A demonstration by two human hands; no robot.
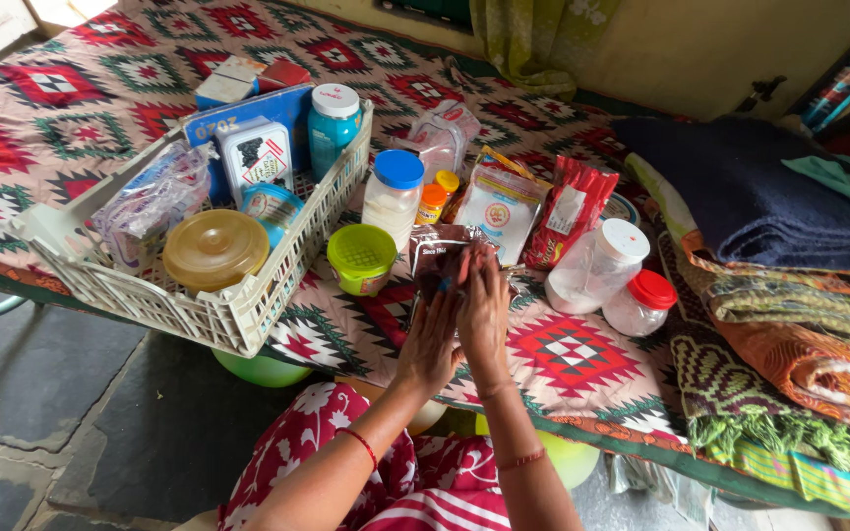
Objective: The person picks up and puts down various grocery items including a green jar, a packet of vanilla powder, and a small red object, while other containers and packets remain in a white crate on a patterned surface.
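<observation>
A dark foil pouch (pixel 442 258) is pressed between the left hand (pixel 432 339) and the right hand (pixel 484 310), palms flat against it, on the patterned bedspread (pixel 582 359). The pouch lies just ahead of the wrists, beside a green-lidded tub (pixel 362 258). If squeezed unevenly, it could probably slip forward and knock over the blue-lidded jar (pixel 393 197) behind it.

Bed (pixel 582 364) before me, covered by a red, white and green patterned spread. Lying directly on it: a white slatted crate (pixel 238 320) at the left edge, a green-lidded tub (pixel 361 258) just beside it, a blue-lidded jar (pixel 393 197), two small orange-capped bottles (pixel 432 203), a clear packet (pixel 440 138), a white pouch (pixel 496 211), a red pouch (pixel 571 211), a white-lidded jar (pixel 597 265) touching a red-lidded jar (pixel 641 303), and the dark packet (pixel 442 258) under my grip. Folded blankets (pixel 789 246) stacked at the right
</observation>
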